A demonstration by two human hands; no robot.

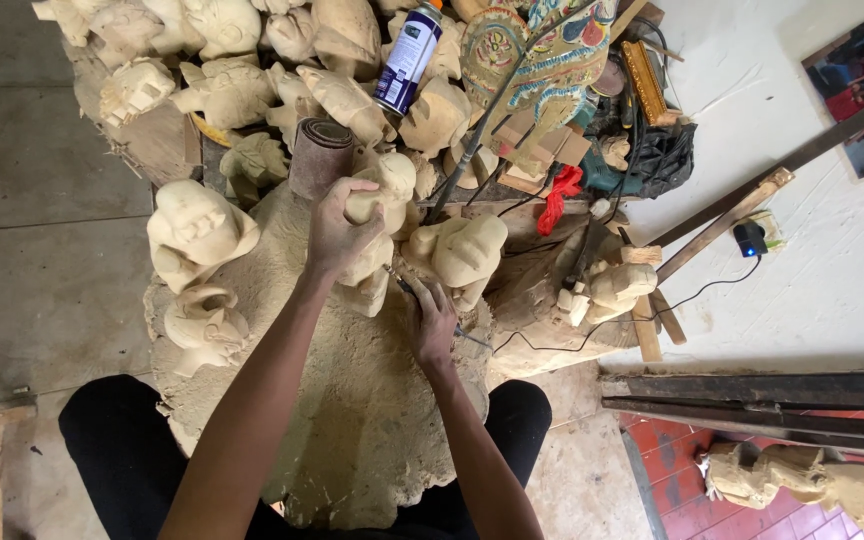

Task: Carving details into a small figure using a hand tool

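Observation:
My left hand (337, 232) grips a pale carved wooden figure (380, 200) by its upper part, holding it upright on a dusty, sawdust-covered work block (362, 400). My right hand (432, 320) is closed around a thin metal carving tool (472, 340), whose tip rests against the lower part of the same figure. Another unfinished figure (462, 250) stands just right of it, touching or nearly touching.
Several pale carved figures (197, 230) crowd the left and far side. A roll of sandpaper (317, 155), a spray can (407, 55), a painted carved piece (542, 50), a red cloth (560, 195), wooden planks (752, 395) and a lying figure (802, 475) surround the block.

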